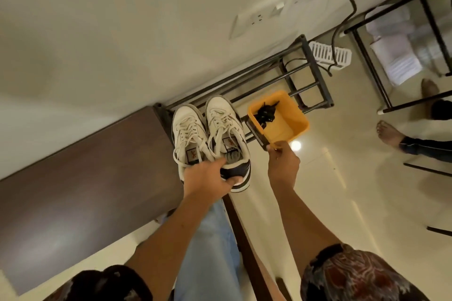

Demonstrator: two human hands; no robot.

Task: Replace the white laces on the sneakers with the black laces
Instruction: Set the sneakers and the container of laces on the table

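A pair of white sneakers (pixel 210 134) with white laces and dark heels hangs side by side in the middle of the head view. My left hand (pixel 210 176) grips both by their heels, fingers inside the openings. To their right is an orange tray (pixel 291 122) holding a bundle of black laces (pixel 265 112). My right hand (pixel 282 164) pinches the tray's near edge and holds it up beside the shoes.
A dark metal shoe rack (pixel 288 76) stands against the wall behind the shoes. A brown table top (pixel 85 173) lies at the left. Another person's bare feet (pixel 389 132) are on the glossy floor at the right, near a black metal frame (pixel 381 80) and a white basket (pixel 330 54).
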